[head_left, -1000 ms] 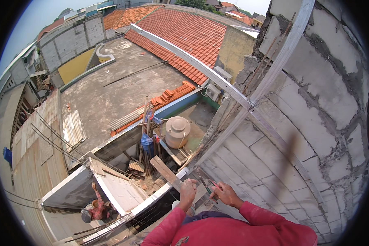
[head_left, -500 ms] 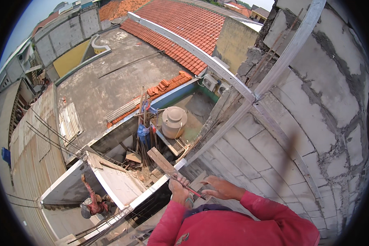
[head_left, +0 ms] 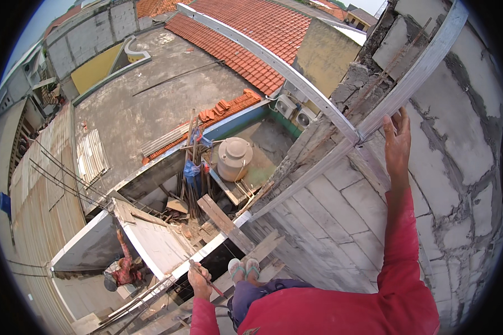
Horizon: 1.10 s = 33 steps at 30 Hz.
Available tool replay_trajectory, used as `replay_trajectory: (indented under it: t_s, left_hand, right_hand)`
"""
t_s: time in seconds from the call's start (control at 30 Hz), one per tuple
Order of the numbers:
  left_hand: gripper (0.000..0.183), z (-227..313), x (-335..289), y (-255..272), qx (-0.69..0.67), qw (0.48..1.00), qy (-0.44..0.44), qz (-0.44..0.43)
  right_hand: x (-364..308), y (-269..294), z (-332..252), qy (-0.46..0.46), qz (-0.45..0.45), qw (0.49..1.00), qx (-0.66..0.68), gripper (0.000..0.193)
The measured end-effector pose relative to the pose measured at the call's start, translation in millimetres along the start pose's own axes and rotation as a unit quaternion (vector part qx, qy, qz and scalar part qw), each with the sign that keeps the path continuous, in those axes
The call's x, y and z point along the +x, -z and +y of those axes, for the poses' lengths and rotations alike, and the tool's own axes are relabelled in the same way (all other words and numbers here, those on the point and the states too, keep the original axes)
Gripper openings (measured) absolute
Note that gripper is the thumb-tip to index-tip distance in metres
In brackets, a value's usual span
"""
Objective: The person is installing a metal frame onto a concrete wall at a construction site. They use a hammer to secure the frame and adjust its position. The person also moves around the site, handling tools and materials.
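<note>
"In the head view, what's held?"
"My left hand [head_left: 200,279] grips a slim red-handled tool [head_left: 217,289], left of my feet [head_left: 252,270]."
"The other?"
"My right hand [head_left: 397,137], fingers spread, is by the long silver-grey metal beam [head_left: 418,73]; touching, I can't tell."

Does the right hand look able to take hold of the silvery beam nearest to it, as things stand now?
Probably yes: the right hand is open and appears empty, with its fingertips right by the silvery beam, and nothing visible blocks the way. I cannot tell whether they already touch.
</note>
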<state>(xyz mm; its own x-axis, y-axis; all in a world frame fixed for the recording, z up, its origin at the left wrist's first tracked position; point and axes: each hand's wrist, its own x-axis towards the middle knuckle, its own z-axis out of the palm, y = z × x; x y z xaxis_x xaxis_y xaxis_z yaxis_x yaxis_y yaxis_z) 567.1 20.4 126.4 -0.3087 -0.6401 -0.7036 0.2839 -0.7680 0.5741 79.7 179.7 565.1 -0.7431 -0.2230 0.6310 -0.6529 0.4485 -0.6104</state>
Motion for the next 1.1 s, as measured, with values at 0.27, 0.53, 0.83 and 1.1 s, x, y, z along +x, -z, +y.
replay_trajectory:
  t_s: [0.27, 0.53, 0.83, 1.1]
  left_hand:
    - [0.038, -31.8, 0.9, 66.7, 0.143, 0.987, 0.023, 0.064]
    - [0.047, -93.4, 18.6, 145.4, 0.300, 0.948, 0.064, 0.084]
    - [0.032, -111.8, -1.3, 191.1, 0.613, 0.785, -0.088, 0.009]
    - [0.023, -104.5, -9.7, 198.6, 0.721, 0.668, -0.185, 0.001]
  right_hand:
    - [10.3, -3.9, 6.4, -0.009, -0.047, 0.998, 0.033, 0.055]
    - [10.1, -5.5, 11.7, 0.008, -0.041, 0.999, 0.030, 0.048]
    - [1.6, -10.8, 10.8, 0.013, 0.004, 1.000, -0.001, 0.052]
    - [-126.6, -15.3, 26.1, 0.176, 0.030, 0.983, -0.040, 0.021]
